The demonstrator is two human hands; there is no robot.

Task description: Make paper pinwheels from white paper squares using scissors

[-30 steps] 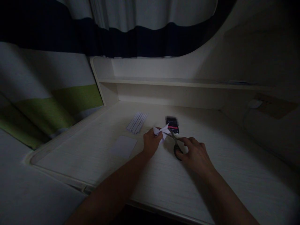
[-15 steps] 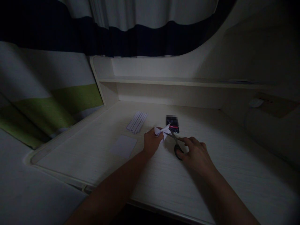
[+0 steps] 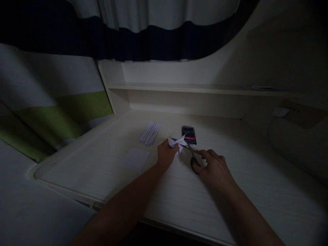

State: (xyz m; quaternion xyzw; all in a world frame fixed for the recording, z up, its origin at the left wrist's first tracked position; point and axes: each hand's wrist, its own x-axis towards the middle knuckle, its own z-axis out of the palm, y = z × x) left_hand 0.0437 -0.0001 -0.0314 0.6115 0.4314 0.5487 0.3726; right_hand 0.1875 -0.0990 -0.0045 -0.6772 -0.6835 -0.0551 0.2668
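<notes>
Over the middle of the white desk, my left hand (image 3: 166, 154) pinches a folded piece of white paper (image 3: 180, 140) whose corners stick out like small wings. My right hand (image 3: 213, 167) grips a pair of scissors (image 3: 194, 163) with dark handles. The scissor blades are spread and reach to the paper's lower right side; whether they touch it is hard to tell in the dim light. Just behind the paper lies a phone (image 3: 189, 134) with its screen lit. To the left of my left hand is a flat white paper sheet (image 3: 135, 159).
Several folded paper strips (image 3: 150, 133) lie side by side behind the sheet. A long shelf (image 3: 179, 88) spans the desk's back, below a striped curtain (image 3: 166, 42). A plug (image 3: 281, 111) sits in the wall socket at right. The desk's front edge (image 3: 184, 232) runs below my arms.
Both hands, the paper and the scissors stay almost in place. The view shifts only very slightly.
</notes>
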